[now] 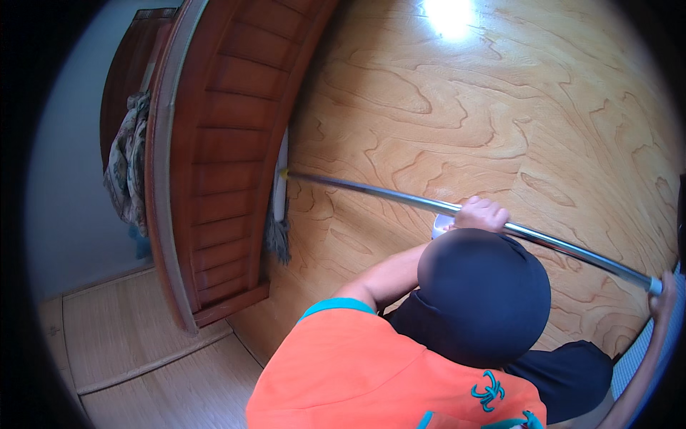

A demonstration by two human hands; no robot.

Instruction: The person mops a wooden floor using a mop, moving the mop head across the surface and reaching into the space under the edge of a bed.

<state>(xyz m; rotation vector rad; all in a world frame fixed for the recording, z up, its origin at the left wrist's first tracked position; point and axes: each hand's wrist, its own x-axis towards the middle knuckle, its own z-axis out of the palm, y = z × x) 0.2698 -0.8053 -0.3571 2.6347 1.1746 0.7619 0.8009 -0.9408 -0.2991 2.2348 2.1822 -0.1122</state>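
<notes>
My left hand (pixel 481 214) is closed around the middle of a shiny metal mop pole (pixel 375 191). A small white object (pixel 441 225), partly hidden, sits just beside that hand. Near the right edge of the view, my right hand (pixel 664 297) grips the pole's end by its pale blue cap (pixel 655 286). The pole slopes up and left to a yellow joint (pixel 284 173) on a flat white mop head (pixel 280 201) with grey fringe (pixel 277 238). The head lies along the bottom of a reddish-brown slatted wooden panel (pixel 230 166), partly hidden by it.
Wood-grain patterned flooring (pixel 455 128) spreads beyond the pole, with a bright light reflection. Floral cloth (pixel 127 161) hangs behind the panel, near a pale wall (pixel 64 214). My dark-trousered knees (pixel 487 300) are bent under my arms. A light checked surface (pixel 635 356) borders the right.
</notes>
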